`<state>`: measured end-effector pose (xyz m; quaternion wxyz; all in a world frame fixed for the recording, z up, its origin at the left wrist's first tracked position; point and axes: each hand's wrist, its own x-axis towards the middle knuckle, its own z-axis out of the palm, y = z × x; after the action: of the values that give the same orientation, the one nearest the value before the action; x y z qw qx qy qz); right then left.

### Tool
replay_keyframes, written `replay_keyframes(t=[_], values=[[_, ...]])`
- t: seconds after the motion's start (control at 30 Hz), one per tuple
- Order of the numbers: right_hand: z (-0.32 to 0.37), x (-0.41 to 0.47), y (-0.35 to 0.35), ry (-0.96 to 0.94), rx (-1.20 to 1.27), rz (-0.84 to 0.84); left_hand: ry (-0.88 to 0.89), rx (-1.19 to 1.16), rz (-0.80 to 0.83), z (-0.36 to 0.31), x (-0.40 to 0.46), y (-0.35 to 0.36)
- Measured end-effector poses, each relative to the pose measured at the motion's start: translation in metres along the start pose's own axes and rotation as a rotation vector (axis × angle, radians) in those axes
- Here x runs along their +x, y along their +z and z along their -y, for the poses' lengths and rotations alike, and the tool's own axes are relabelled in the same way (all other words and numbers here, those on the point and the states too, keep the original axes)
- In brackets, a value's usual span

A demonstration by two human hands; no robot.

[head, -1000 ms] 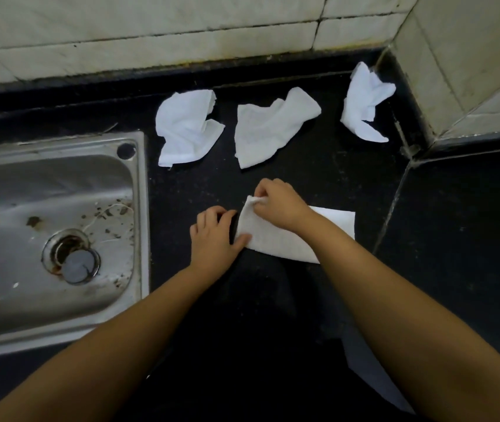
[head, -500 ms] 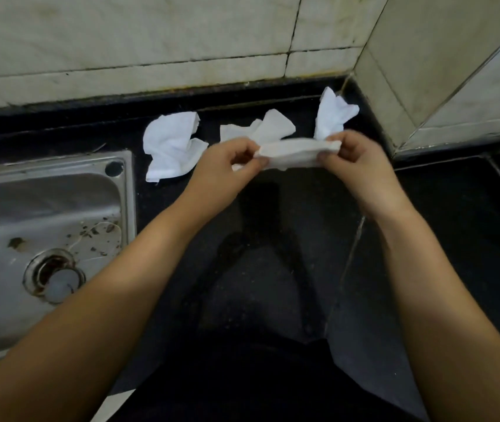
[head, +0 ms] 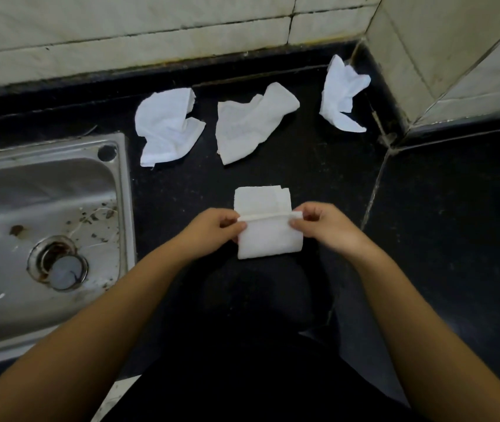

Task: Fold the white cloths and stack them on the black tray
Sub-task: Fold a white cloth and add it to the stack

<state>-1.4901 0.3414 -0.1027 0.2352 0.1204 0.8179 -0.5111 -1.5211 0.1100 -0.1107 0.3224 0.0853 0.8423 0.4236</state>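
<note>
Both hands' fingers (head: 236, 226) pinch the folded cloth's (head: 268, 239) top edge corners above bare black counter (head: 318, 178).

Two bare forearms reach in from the bottom corners, with no sleeves, cuffs, watches or bands showing anywhere along them. The left hand (head: 212, 228) and the right hand (head: 323, 226) are bare too: no gloves and no rings on the fingers (head: 296, 223) that can be seen. The nails look short and plain. Low in the middle lies a dark, black garment (head: 242, 388), its cut not clear.
</note>
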Motion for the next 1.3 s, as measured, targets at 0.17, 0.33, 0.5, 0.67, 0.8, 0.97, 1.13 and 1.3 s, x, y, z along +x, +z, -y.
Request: replay_keyframes(t=[0.17,0.33,0.5,0.67,0.8,0.97,1.13,1.3], values=[[0.017,0.056,0.009,0.030,-0.138,-0.201,-0.067,0.228,-0.298,-0.006,0.046,-0.006],[0.017,0.069,0.027,0.042,-0.356,-0.301,-0.094,0.438,-0.386,0.000,0.062,0.005],[0.010,0.058,0.029,0.137,-0.507,-0.400,-0.162,0.394,-0.544,0.006,0.048,0.017],[0.016,0.051,0.041,0.250,-0.707,-0.360,-0.275,0.573,-0.458,0.003,0.037,0.038],[0.026,0.056,0.040,0.296,-0.643,-0.254,-0.347,0.548,-0.370,-0.014,0.046,0.036],[0.025,0.035,0.020,0.270,-0.012,-0.262,-0.188,-0.023,-0.297,-0.021,0.041,0.024],[0.018,-0.026,0.003,0.185,0.502,-0.343,-0.150,-0.563,-0.106,-0.039,0.015,0.025],[-0.008,-0.120,0.026,0.088,0.742,-0.562,-0.182,-0.670,0.292,-0.064,-0.021,0.053]])
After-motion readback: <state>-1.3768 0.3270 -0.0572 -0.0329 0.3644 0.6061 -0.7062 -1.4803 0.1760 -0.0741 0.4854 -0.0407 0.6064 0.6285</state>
